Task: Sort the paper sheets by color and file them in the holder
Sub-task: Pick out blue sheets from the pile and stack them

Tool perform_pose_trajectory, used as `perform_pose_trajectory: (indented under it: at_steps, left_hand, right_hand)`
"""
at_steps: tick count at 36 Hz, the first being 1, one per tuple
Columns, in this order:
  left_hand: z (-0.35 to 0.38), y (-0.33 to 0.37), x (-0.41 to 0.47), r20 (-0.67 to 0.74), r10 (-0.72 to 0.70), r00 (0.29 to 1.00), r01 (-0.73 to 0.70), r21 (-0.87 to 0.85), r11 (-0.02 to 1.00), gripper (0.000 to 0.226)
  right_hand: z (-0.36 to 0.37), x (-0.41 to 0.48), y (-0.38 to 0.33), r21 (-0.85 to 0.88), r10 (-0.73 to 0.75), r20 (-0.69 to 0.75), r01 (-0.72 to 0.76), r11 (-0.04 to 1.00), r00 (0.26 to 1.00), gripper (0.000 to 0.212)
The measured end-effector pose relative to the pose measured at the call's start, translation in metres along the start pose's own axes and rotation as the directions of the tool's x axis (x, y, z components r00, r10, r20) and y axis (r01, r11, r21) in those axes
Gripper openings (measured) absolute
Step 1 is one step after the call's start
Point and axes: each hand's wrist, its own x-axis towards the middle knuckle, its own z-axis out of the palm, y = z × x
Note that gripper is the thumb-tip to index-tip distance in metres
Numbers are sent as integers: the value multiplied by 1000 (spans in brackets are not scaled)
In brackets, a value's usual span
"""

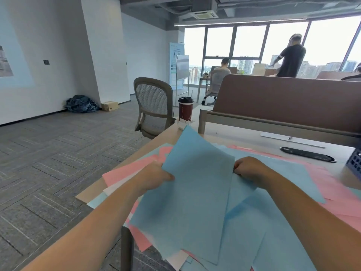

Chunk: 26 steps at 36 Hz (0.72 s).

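A stack of blue paper sheets (195, 192) is raised off the desk, tilted toward me. My left hand (154, 178) grips its left edge, thumb on top. My right hand (250, 169) pinches its right edge with curled fingers. Beneath and around lie more blue sheets (289, 177), pink sheets (129, 171) and a few white ones (115, 189), spread loosely over the wooden desk (234, 132). At the far right edge a corner of the dark blue mesh holder (355, 165) shows; most of it is cut off.
A red cup with a black lid (185, 110) stands at the desk's far left corner by crumpled white paper (182, 123). A brown partition (283, 100) bounds the back. A black oval cable cover (308, 154) lies right. A mesh chair (154, 108) stands left; people beyond.
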Motion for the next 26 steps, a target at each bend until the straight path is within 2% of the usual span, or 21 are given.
perform_pose_trajectory:
  at_steps: [3, 5, 8, 11, 14, 22, 26]
  left_hand:
    - [9, 4, 2, -14, 9, 1000, -8, 48, 999, 39]
    - [14, 8, 3, -27, 50, 998, -48, 71, 996, 47]
    - [21, 17, 1, -42, 97, 994, -90, 130, 987, 41]
    - [28, 22, 2, -28, 69, 997, -67, 84, 994, 41]
    - [35, 26, 3, -2, 30, 1000, -30, 75, 997, 29]
    - [65, 39, 12, -26, -23, 999, 19, -140, 990, 20]
    - [86, 47, 17, -44, -27, 999, 15, -249, 968, 23]
  right_hand:
    - [-6, -1, 8, 55, -1, 4, 1, 998, 1000, 15]
    - [-7, -1, 13, 95, -7, -29, 10, 995, 1000, 14]
    - [-9, 0, 19, 163, -26, -93, 41, 986, 995, 14]
    - [-12, 0, 24, 266, -25, -147, 64, 962, 989, 10]
    - [-17, -1, 32, 371, 20, -170, 46, 927, 985, 8]
    - [-28, -6, 64, 311, 95, -228, -20, 950, 969, 22]
    - [-33, -10, 75, 576, 176, -143, -63, 815, 974, 11]
